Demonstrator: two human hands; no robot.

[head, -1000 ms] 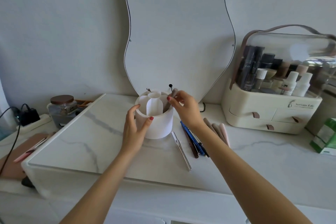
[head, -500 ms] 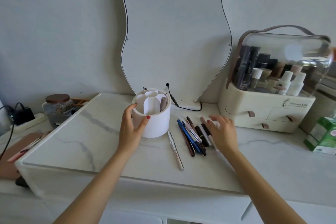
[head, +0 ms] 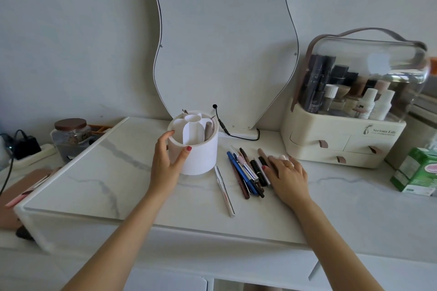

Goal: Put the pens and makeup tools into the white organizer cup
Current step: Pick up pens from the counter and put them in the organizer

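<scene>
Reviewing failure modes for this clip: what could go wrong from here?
1. The right hand lies flat over the packed pile of pens; it may lift several or roll some away.
2. The silver pen lies apart, pointing toward the front edge, and could be missed or knocked off.
3. The left hand grips only one side of the white organizer cup; a hard insertion could tip it.

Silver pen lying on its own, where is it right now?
Head view, centre: the silver pen lies flat on the marble top, between the white organizer cup and the pen pile, untouched.
</scene>
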